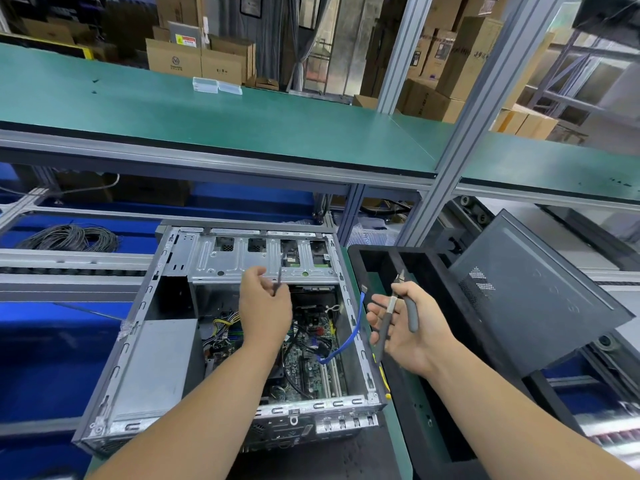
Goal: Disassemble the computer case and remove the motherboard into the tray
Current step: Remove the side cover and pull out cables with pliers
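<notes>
Already the computer case (228, 327) lies open, its side panel (533, 296) set on the black tray (374, 252); the motherboard (308, 355) remains cabled inside. The right hand (412, 327) grips cutters (398, 313), the left hand (265, 306) pinches a thin cable (279, 275).

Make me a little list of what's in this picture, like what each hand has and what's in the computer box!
left hand: pinches a thin dark strip above the case
right hand: holds grey-handled cutters
computer case: side open, lying on the bench
motherboard: inside the case, not yet out
blue cable: runs from the board over the case's right edge
black tray: right of the case
dark side panel: leans over the tray
</notes>
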